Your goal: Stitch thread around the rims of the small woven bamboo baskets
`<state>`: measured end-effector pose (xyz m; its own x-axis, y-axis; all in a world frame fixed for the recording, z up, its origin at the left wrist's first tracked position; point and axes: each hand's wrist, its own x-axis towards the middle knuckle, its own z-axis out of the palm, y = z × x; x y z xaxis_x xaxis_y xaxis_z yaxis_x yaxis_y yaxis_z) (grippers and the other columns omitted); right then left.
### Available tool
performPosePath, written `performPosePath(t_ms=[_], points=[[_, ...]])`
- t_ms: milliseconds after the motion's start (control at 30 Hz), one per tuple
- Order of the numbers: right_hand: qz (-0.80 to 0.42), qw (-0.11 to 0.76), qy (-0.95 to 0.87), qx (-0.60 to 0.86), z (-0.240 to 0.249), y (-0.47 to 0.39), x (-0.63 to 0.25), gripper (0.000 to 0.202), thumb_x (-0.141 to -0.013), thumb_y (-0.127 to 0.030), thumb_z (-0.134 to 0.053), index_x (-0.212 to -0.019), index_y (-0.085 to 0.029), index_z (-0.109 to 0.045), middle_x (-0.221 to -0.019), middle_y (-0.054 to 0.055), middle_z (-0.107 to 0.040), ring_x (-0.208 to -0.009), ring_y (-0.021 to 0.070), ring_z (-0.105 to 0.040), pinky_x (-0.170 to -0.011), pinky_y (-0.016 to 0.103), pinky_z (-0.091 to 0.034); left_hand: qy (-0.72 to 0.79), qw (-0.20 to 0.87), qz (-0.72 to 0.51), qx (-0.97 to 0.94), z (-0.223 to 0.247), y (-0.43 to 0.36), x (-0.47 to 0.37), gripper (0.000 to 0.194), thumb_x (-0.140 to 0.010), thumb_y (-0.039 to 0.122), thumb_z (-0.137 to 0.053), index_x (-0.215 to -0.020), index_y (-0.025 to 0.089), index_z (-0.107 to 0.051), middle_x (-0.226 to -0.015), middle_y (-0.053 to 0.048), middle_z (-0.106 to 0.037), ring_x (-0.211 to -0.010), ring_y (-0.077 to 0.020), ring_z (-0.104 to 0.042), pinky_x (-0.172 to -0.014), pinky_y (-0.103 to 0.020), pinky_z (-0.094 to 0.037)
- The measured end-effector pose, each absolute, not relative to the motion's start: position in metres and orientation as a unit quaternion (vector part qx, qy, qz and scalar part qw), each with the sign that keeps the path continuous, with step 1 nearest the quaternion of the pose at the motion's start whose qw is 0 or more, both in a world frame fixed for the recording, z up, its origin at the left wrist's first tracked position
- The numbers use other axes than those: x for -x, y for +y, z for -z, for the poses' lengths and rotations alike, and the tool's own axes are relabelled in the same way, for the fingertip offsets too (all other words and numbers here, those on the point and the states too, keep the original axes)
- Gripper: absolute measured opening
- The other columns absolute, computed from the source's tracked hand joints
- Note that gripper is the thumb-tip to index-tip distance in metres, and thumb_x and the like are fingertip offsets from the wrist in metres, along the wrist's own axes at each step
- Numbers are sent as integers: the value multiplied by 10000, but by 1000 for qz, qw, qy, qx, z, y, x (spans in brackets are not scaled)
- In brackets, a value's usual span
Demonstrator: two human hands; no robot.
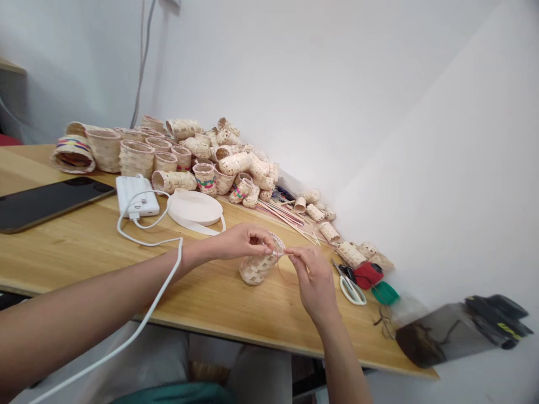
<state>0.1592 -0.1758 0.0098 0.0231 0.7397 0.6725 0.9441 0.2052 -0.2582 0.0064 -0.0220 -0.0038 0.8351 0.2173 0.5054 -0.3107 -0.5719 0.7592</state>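
A small woven basket (256, 270) tilts over the wooden table, its mouth toward the upper right and its rim bound with pink-and-white stitching. My left hand (245, 241) pinches that rim from the left, thumb and fingers closed on it. On the other side, my right hand (312, 275) is closed in a pinch close to the rim. A thin thread (281, 272) loops down between the basket and my right hand. Whatever sits between the right fingertips is too small to make out.
Many woven baskets (137, 159) are heaped along the wall. Nearer lie a phone (54, 202), a white power bank (137, 196) with a cable crossing my left arm, and a ribbon roll (196, 207). Scissors (352, 290), red thread (368, 275) and a bottle (446, 331) stand right.
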Motion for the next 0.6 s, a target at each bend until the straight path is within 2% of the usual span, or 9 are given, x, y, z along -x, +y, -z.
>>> performPosePath(t_ms=[400,600], points=[[106,328,-716,607,-16,-174,-159,211,-941,-236,-481,-931,-249,-692,-823,35,-631,-819,191,-573,-728,307,-431,-49,437,-295,-848,5,-21,-7,230,-830,342,-632,-832,141,-745,-709,-28,-629,-691,-126,-522,-640,-205,-391],[103,316,-728,599,-19,-173,-160,230,-945,-223,-462,-903,-239,-688,-815,34,-630,-807,185,-569,-718,297,-425,-53,426,-289,-855,3,-22,-5,246,-843,361,-621,-842,147,-741,-729,-31,-615,-691,-127,-518,-630,-203,-382]])
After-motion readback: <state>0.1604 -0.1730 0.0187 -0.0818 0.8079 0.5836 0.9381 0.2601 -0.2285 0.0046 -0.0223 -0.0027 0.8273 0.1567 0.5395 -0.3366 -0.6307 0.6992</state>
